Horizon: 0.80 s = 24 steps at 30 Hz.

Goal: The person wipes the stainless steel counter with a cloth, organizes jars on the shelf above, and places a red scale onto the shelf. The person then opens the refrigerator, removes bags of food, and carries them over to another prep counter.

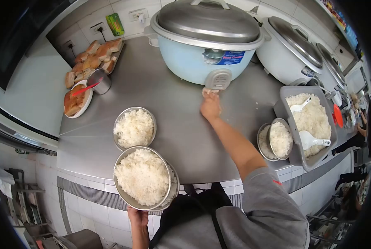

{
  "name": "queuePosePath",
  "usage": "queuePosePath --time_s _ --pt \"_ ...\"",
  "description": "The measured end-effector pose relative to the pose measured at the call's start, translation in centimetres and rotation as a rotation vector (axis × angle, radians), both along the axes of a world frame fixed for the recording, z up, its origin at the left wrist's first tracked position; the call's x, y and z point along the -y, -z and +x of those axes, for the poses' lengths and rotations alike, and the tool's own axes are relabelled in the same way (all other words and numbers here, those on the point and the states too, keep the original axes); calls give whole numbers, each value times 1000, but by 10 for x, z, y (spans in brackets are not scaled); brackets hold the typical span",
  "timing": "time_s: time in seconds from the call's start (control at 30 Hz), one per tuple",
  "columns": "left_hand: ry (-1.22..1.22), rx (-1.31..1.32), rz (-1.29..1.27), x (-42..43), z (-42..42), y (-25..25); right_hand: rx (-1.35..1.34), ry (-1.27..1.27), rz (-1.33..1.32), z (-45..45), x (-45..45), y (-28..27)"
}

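My left hand (138, 216) holds a metal bowl of rice (142, 177) from below, at the table's front edge; part of a second rice bowl (173, 189) shows beneath it. Just beyond sits another metal bowl of rice (134, 128) on the steel table (181, 137). My right hand (211, 103) reaches to the foot of the light blue rice cooker (181, 62), its fingers drawn together near the control box (217, 79). Something whitish shows at the fingertips, too small to name.
Two bowls of rice (281, 139) overlap at the right, beside a grey tub (294, 124) of rice with white scoops. White cookers (281, 58) stand behind. Bread (91, 61), a metal cup (100, 81) and a white plate (85, 101) are at the back left.
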<state>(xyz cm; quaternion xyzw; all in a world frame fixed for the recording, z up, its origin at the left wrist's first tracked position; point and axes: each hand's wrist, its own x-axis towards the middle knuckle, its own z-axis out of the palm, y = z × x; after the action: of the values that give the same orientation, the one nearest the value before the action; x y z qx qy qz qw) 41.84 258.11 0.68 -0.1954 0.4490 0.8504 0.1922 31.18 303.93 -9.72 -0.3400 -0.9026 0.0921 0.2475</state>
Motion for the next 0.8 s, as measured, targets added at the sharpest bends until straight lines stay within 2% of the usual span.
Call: queuePosePath --time_s 0.07,0.23,0.37,0.47,0.53,0.67,0.8 --pt "-25 -20 -6 8 -2 4 -5 -53 -31 -38 13 15" --pt "-87 -9 -45 22 3 10 15 -105 -130 -84 29 -20" --pt "-118 46 -53 44 14 33 50 -183 -128 -84 30 -26" --pt "-115 66 -63 51 18 40 178 -221 -168 -86 30 -44" --pt "-78 9 -96 48 20 38 135 -207 -144 -112 20 -25" --pt "-36 -51 -117 45 14 34 85 -205 -221 -110 16 -38" --pt "-53 -43 -57 53 13 43 -77 -677 -157 -91 -9 -13"
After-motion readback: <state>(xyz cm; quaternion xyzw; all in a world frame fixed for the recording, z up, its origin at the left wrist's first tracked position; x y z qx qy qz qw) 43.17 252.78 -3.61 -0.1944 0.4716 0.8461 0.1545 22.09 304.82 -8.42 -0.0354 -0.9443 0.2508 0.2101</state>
